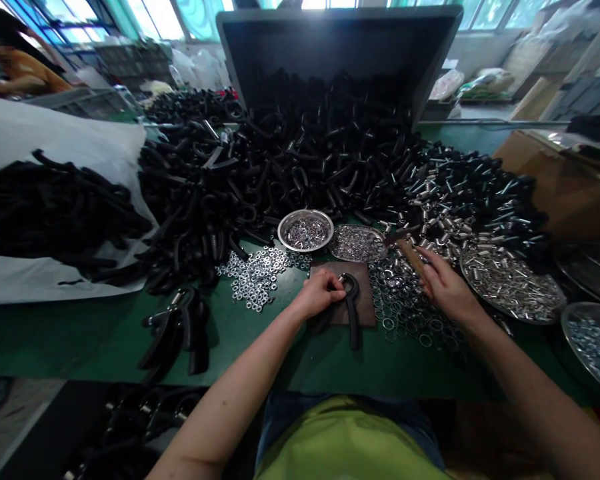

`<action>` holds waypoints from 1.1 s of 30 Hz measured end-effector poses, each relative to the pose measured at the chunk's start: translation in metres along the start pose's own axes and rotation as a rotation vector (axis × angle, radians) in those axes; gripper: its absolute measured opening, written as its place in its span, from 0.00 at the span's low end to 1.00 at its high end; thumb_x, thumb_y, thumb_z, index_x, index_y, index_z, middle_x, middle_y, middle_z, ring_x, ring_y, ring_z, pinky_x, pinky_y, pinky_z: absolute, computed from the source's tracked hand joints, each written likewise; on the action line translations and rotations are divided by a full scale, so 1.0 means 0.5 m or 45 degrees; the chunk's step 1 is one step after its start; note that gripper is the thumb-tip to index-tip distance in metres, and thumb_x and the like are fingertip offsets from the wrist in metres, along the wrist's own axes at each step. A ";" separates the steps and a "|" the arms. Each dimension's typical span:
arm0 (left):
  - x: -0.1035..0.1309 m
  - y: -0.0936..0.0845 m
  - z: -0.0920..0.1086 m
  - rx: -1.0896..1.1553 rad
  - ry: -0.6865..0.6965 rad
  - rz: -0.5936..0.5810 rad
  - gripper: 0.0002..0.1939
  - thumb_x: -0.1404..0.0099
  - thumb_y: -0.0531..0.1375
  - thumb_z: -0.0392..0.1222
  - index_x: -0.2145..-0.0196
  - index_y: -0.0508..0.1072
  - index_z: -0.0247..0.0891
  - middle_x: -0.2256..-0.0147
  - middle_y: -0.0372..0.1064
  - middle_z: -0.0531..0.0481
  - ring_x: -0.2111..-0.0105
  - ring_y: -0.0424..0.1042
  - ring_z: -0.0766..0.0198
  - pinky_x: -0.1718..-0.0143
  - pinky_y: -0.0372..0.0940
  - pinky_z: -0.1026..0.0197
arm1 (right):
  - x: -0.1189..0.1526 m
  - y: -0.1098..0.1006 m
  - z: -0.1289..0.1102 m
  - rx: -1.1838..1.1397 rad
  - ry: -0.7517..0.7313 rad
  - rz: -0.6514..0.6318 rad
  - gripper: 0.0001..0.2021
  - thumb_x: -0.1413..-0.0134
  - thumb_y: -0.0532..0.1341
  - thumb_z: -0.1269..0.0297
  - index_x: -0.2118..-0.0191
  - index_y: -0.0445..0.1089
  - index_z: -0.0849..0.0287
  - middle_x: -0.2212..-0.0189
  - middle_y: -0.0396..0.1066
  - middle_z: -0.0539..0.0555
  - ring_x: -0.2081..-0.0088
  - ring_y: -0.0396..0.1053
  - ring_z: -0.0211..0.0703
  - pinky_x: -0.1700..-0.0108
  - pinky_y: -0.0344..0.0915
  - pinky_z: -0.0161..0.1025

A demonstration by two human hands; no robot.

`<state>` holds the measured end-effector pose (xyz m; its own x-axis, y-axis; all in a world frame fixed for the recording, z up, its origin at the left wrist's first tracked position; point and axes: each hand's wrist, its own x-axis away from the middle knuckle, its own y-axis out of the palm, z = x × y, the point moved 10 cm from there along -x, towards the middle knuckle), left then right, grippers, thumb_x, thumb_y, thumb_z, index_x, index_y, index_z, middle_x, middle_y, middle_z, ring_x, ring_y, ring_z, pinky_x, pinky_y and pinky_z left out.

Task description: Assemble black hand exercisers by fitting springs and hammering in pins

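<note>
My left hand (323, 293) is closed on a black hand grip exerciser (353, 310), which lies on a brown square plate (366, 300) on the green table. A bit of shiny metal shows near my fingertips at its curved top. My right hand (437, 280) is wrapped round the wooden handle of a hammer (411, 257), its dark head raised up and to the left, apart from the grip. Just beyond the plate stand a round metal bowl (306, 230) and an oval metal dish (359, 243), both with small metal parts. Loose metal rings (395, 310) lie under my right hand.
Black handles (300, 160) spill from a big grey bin (225, 47) across the back. Nuts (257, 273) are scattered left of the plate. Finished-looking grips (180, 327) lie front left. Springs (445, 223) and a tray of pins (513, 280) are at right. A person (30, 70) sits far left.
</note>
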<state>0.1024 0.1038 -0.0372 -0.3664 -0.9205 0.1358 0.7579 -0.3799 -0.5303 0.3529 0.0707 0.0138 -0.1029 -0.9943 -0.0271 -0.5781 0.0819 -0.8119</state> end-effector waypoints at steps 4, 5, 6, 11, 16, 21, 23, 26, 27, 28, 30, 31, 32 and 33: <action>-0.007 0.005 -0.017 0.033 -0.088 -0.008 0.04 0.49 0.65 0.38 0.74 0.74 0.37 0.69 0.70 0.53 0.66 0.68 0.64 0.60 0.62 0.61 | 0.055 0.029 -0.122 -0.259 -0.139 -0.204 0.23 0.37 0.44 0.58 0.38 0.55 0.51 0.62 0.73 0.55 0.75 0.68 0.39 0.74 0.68 0.38; -0.009 0.007 -0.020 0.038 -0.104 -0.018 0.04 0.50 0.65 0.38 0.75 0.74 0.37 0.71 0.70 0.53 0.67 0.68 0.64 0.61 0.62 0.61 | 0.069 0.022 -0.152 -0.277 -0.195 -0.187 0.23 0.37 0.46 0.59 0.38 0.56 0.50 0.57 0.72 0.56 0.72 0.70 0.39 0.73 0.69 0.38; -0.011 0.009 -0.021 0.040 -0.114 -0.026 0.04 0.50 0.65 0.39 0.75 0.74 0.37 0.72 0.70 0.54 0.68 0.68 0.64 0.62 0.62 0.62 | 0.080 0.011 -0.175 -0.298 -0.247 -0.128 0.23 0.37 0.46 0.60 0.38 0.55 0.48 0.52 0.70 0.56 0.69 0.72 0.40 0.70 0.71 0.38; -0.014 0.010 -0.019 0.033 -0.129 -0.033 0.05 0.51 0.66 0.39 0.76 0.74 0.36 0.75 0.70 0.54 0.71 0.68 0.65 0.63 0.62 0.62 | 0.098 0.010 -0.203 -0.255 -0.489 0.058 0.25 0.38 0.46 0.68 0.36 0.51 0.47 0.43 0.63 0.53 0.51 0.70 0.45 0.54 0.71 0.44; -0.008 0.008 -0.017 0.020 -0.132 -0.010 0.04 0.50 0.65 0.39 0.76 0.74 0.37 0.72 0.71 0.54 0.68 0.69 0.64 0.61 0.61 0.61 | 0.088 0.045 -0.209 -0.061 -0.506 -0.110 0.23 0.38 0.46 0.69 0.38 0.56 0.50 0.44 0.65 0.52 0.47 0.67 0.45 0.47 0.67 0.48; -0.007 0.004 -0.014 -0.036 -0.090 0.009 0.06 0.49 0.65 0.40 0.73 0.74 0.37 0.66 0.70 0.52 0.63 0.68 0.62 0.58 0.61 0.60 | 0.097 0.026 -0.205 -0.089 -0.535 0.060 0.26 0.39 0.46 0.71 0.36 0.51 0.50 0.41 0.61 0.53 0.48 0.68 0.46 0.50 0.69 0.45; -0.003 0.001 -0.004 -0.103 -0.052 0.023 0.06 0.47 0.64 0.41 0.72 0.73 0.37 0.66 0.69 0.52 0.62 0.68 0.61 0.57 0.60 0.59 | 0.085 0.084 -0.175 0.023 -0.491 -0.137 0.27 0.40 0.47 0.73 0.36 0.52 0.50 0.44 0.65 0.53 0.50 0.69 0.47 0.50 0.68 0.47; 0.020 -0.009 0.022 -0.280 0.041 0.102 0.07 0.45 0.64 0.42 0.68 0.72 0.39 0.63 0.68 0.51 0.58 0.66 0.59 0.55 0.59 0.56 | 0.065 0.124 -0.140 0.083 -0.385 -0.278 0.28 0.41 0.47 0.73 0.36 0.51 0.50 0.46 0.67 0.54 0.51 0.70 0.49 0.50 0.68 0.49; 0.035 -0.016 0.032 -0.364 0.069 0.175 0.09 0.46 0.64 0.43 0.66 0.72 0.39 0.61 0.68 0.50 0.56 0.65 0.57 0.54 0.59 0.54 | 0.064 0.120 -0.144 0.062 -0.376 -0.290 0.27 0.40 0.47 0.72 0.36 0.51 0.51 0.46 0.67 0.54 0.51 0.70 0.48 0.50 0.68 0.49; 0.054 -0.024 0.040 -0.451 0.087 0.266 0.13 0.46 0.65 0.44 0.63 0.70 0.40 0.58 0.67 0.48 0.54 0.64 0.55 0.53 0.59 0.52 | 0.067 0.108 -0.155 0.026 -0.383 -0.292 0.25 0.39 0.46 0.71 0.36 0.52 0.51 0.45 0.67 0.53 0.50 0.69 0.48 0.49 0.67 0.49; 0.098 -0.035 0.050 -0.597 0.100 0.435 0.20 0.46 0.65 0.46 0.58 0.67 0.39 0.52 0.63 0.44 0.51 0.62 0.53 0.52 0.58 0.50 | 0.087 0.068 -0.187 -0.074 -0.409 -0.256 0.23 0.37 0.46 0.67 0.38 0.55 0.50 0.45 0.66 0.52 0.48 0.68 0.47 0.49 0.68 0.48; 0.118 -0.033 0.051 -0.643 0.098 0.476 0.21 0.45 0.64 0.47 0.56 0.65 0.38 0.51 0.61 0.43 0.51 0.61 0.53 0.52 0.59 0.51 | 0.101 0.042 -0.203 -0.137 -0.422 -0.208 0.22 0.37 0.46 0.66 0.38 0.56 0.49 0.44 0.66 0.51 0.49 0.69 0.46 0.50 0.69 0.47; 0.134 -0.026 0.048 -0.671 0.094 0.477 0.20 0.44 0.63 0.47 0.56 0.64 0.37 0.51 0.61 0.42 0.52 0.62 0.54 0.53 0.60 0.52 | 0.117 0.013 -0.214 -0.209 -0.429 -0.122 0.23 0.37 0.47 0.67 0.38 0.55 0.48 0.44 0.65 0.51 0.50 0.69 0.45 0.52 0.71 0.45; 0.144 -0.016 0.044 -0.687 0.091 0.448 0.17 0.41 0.61 0.46 0.57 0.64 0.37 0.53 0.63 0.43 0.54 0.64 0.55 0.55 0.61 0.54 | 0.133 -0.015 -0.221 -0.288 -0.444 -0.014 0.24 0.37 0.47 0.67 0.37 0.52 0.46 0.44 0.64 0.51 0.52 0.71 0.44 0.55 0.73 0.44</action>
<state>0.0816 0.0385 -0.0049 -0.1946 -0.9663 -0.1688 0.4681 0.0597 -0.8817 0.2609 0.0113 0.0825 0.1621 -0.9554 -0.2469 -0.7449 0.0456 -0.6656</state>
